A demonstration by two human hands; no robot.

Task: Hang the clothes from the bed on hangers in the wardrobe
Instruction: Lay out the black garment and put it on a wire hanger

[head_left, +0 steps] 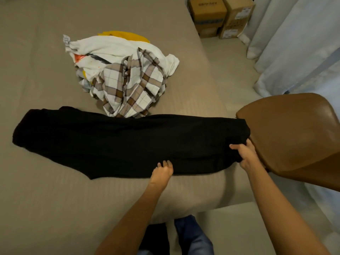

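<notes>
clothes pile [121, 76] lay unhung on bed [36, 52]; black garment [119, 142] was flat, r hand [244, 153] gripped its end, l hand [162, 170] touched edge, grip unclear.

matt black cloth garment [128, 140], glossy leather chair [294, 133]

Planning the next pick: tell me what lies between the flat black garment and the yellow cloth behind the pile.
Head view: a brown-and-white checked shirt and a crumpled white garment lie heaped between the flat black garment and the yellow cloth.
</notes>
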